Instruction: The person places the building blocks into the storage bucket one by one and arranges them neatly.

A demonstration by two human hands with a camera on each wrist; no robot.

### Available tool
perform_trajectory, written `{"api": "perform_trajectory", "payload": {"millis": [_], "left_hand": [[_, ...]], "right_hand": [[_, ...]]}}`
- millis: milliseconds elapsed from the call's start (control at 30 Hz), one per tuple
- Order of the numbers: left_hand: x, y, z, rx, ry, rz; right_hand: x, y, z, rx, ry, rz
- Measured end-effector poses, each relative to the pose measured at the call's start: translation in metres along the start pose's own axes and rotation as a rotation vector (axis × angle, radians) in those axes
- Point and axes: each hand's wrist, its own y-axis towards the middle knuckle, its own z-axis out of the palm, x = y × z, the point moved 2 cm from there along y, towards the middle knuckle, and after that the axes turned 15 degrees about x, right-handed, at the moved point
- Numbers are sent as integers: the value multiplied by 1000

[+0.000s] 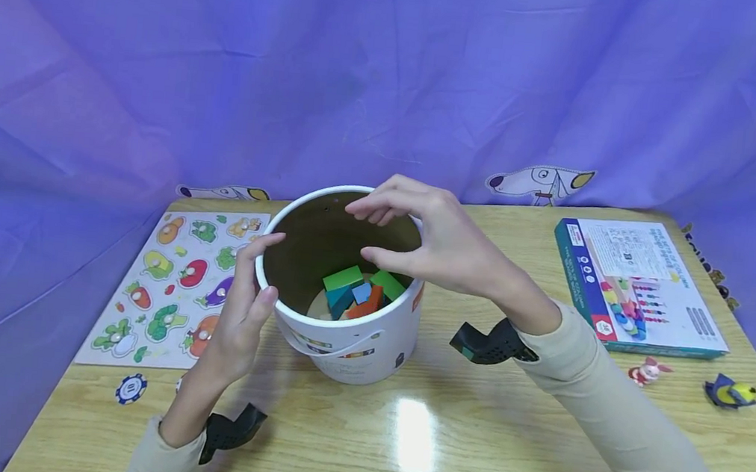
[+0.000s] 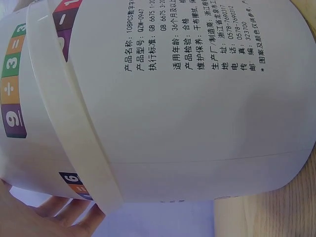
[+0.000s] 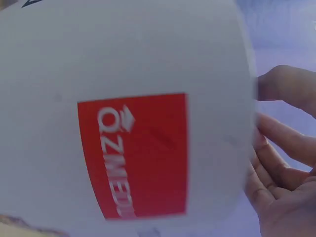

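A white bucket stands upright on the table, colored blocks in green, blue and orange lying at its bottom. My left hand grips the bucket's left side, index finger and thumb at the rim and the other fingers partly hidden. In the left wrist view those fingers lie along the wall near the pale carry handle. Over the right part of the opening hovers my right hand, thumb apart from the loosely bent fingers and nothing visible between them. A red label shows on the bucket's wall.
To the left lies a vegetable puzzle board, with a poker chip below it. A flat toy box lies at the right; a small pig figure and a blue-and-yellow toy sit before it. Purple cloth hangs behind.
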Motion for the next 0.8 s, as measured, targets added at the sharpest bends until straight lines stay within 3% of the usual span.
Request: {"api": "perform_trajectory", "payload": {"millis": [233,367,567,800], "left_hand": [[1,3,4,15,-18,-4],[-1,3,2,25,5,-28],[-4,-11,-6,-17,31,-54],[-2,-1,-1,3,-31,-6]], "right_hand": [[-9,-45,-19,-86,-38,68],[-30,-84,-26,-131,-22,180],[-68,-140,-20,-150,27,366],[-93,-203,-6,-173,-141,515]]}}
